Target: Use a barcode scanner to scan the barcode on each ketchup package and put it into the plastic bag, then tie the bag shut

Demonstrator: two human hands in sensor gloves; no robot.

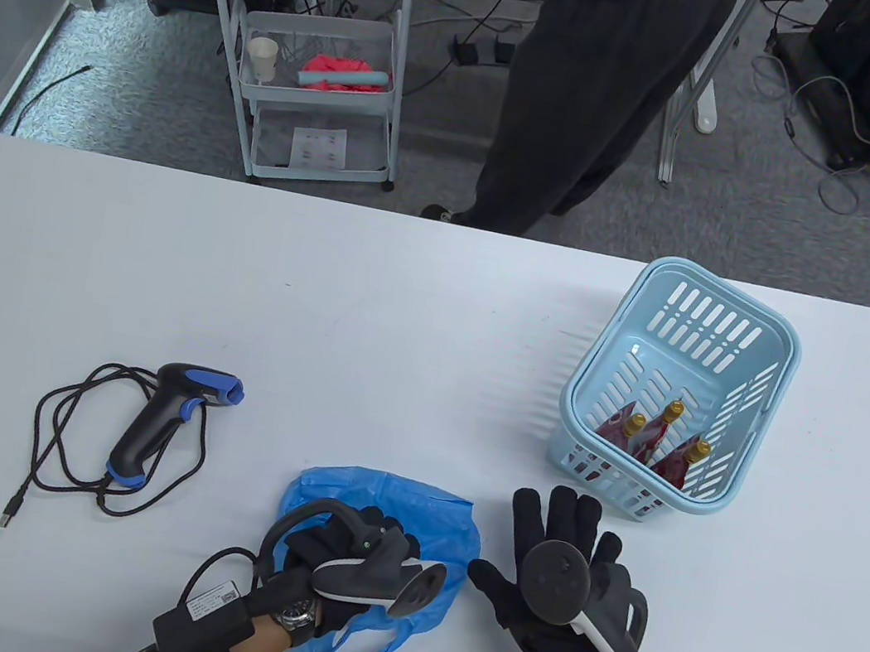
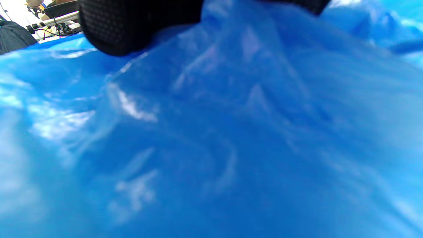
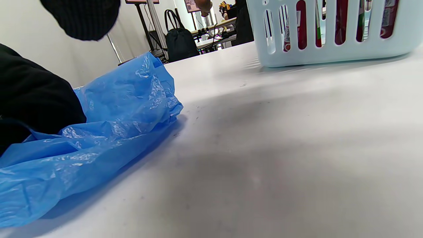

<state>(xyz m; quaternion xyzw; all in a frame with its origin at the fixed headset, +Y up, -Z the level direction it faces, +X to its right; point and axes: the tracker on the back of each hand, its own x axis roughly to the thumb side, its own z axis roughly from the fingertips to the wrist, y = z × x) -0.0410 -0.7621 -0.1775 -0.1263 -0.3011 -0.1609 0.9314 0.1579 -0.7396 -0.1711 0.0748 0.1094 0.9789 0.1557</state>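
Note:
The crumpled blue plastic bag (image 1: 434,523) lies near the table's front edge. My left hand (image 1: 390,535) lies on top of it, fingers curled into the plastic; in the left wrist view the blue plastic bag (image 2: 211,138) fills the frame under a fingertip (image 2: 115,29). My right hand (image 1: 560,525) hovers flat just right of the bag, fingers spread and holding nothing. Three red ketchup packages (image 1: 655,436) with gold caps stand in the light blue basket (image 1: 706,315), beyond the right hand. The black and blue barcode scanner (image 1: 167,413) lies at the left, untouched.
The scanner's black cable (image 1: 62,437) loops beside it on the white table (image 1: 321,306). In the right wrist view the basket (image 3: 330,49) stands just ahead and the bag (image 3: 115,109) to the left. A person in dark trousers (image 1: 594,93) stands behind the table beside a cart (image 1: 320,70).

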